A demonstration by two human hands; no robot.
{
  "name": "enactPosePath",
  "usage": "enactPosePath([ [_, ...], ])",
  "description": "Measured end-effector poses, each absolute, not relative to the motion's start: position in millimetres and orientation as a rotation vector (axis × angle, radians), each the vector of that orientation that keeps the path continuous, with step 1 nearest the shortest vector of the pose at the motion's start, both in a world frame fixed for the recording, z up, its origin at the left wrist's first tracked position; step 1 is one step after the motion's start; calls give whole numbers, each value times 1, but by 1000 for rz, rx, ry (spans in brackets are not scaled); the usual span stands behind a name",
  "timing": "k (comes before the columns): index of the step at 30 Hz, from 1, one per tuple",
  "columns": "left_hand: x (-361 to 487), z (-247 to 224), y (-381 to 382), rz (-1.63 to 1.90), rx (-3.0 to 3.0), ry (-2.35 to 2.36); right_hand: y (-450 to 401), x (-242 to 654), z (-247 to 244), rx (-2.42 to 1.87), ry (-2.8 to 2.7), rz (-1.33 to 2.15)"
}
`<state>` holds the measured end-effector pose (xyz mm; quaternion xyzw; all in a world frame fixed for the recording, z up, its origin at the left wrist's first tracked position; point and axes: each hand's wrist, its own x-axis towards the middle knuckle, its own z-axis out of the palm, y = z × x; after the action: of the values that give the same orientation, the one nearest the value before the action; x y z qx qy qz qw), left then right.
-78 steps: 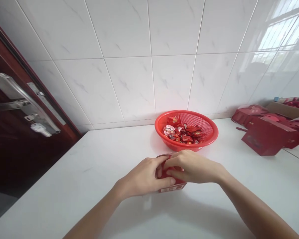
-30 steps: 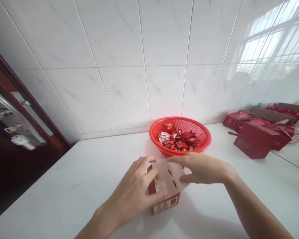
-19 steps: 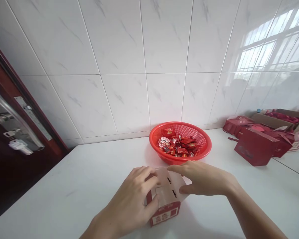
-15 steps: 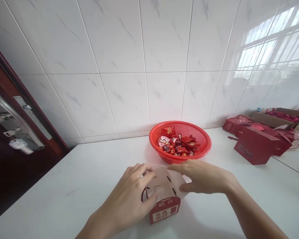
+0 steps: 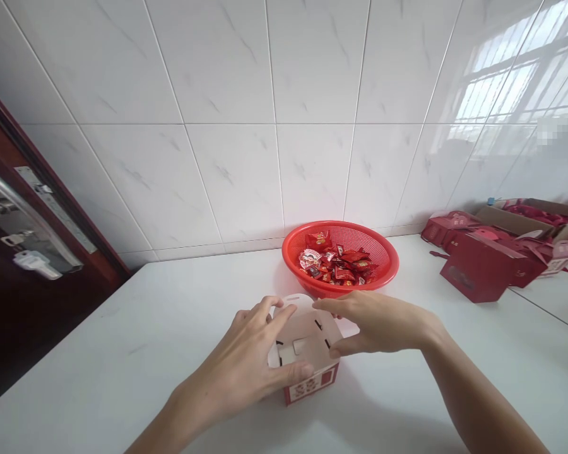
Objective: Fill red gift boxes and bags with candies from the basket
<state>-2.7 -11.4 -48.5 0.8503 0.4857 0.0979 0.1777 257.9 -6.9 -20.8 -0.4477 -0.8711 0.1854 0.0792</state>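
A small red-and-white cardboard gift box stands on the white table, its top flaps spread and its pale inside showing. My left hand is over the box's left side with fingers apart. Its thumb lies across the front flap, and the fingertips hover by the left and back flaps. On the other side, my right hand spans the right flap, thumb near the front corner and fingers near the back corner, with a gap between them. Right behind the box sits a red plastic basket with small red-wrapped packets in it.
Several dark red gift boxes stand on the right of the table, near an open cardboard carton of reddish items. A tiled wall closes the back. On the left is a dark door with keys hanging from its lock.
The front flap, upright before, is now folded outward under my left thumb. My right thumb has moved slightly left, onto the right flap's edge. The view has tilted slightly.
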Motion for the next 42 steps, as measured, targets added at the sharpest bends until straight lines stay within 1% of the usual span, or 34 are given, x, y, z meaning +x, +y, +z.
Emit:
enactPosePath([
  [4,0,-46,-12,356,2439,1295,7,271,-14,-1295,-2453,603],
  [8,2,-47,-12,506,2504,1188,37,292,-22,-1368,-2164,470],
  [12,5,-48,-7,793,2474,1111,66,308,-41,-1553,-2096,382],
  [15,6,-51,8,1063,2330,1090,79,314,-55,-1650,-2116,404],
  [17,5,-59,24,1176,2171,1144,84,316,-62,-1681,-2141,445],
  [20,1,-83,53,1196,1900,1230,88,318,-68,-1719,-2168,532],
  [22,-1,-104,68,1112,1748,1266,89,318,-69,-1756,-2166,580],
  [25,0,-135,80,1060,1688,1282,88,315,-69,-1804,-2154,640],
  [28,2,-153,82,1038,1654,1289,84,309,-68,-1812,-2166,716],
  [33,2,-161,83,1019,1654,1259,82,299,-66,-1802,-2197,770],
  [38,-1,-164,87,1025,1649,1258,93,299,-58,-1828,-2288,730],
  [42,0,-165,87,1021,1657,1251,103,295,-54,-1948,-2380,661],
])
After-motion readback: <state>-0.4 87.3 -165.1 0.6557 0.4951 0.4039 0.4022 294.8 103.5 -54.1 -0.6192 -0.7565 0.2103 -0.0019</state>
